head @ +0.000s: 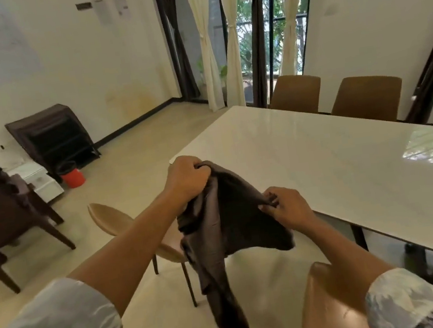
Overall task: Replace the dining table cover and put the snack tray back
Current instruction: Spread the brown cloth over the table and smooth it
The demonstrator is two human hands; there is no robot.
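Note:
A dark brown table cover (228,217) hangs bunched in the air in front of the near left corner of the white glossy dining table (334,158). My left hand (187,179) grips its upper edge in a fist. My right hand (288,206) pinches another part of the edge, lower and to the right, by the table's near side. The cloth's loose end dangles toward the floor. The tabletop is bare. No snack tray is in view.
Tan chairs stand around the table: one (111,217) under the cloth at left, one (332,303) at bottom right, two (367,98) on the far side. A dark wooden chair (3,218), a dark rack (53,136) and a red bucket (72,175) stand at left.

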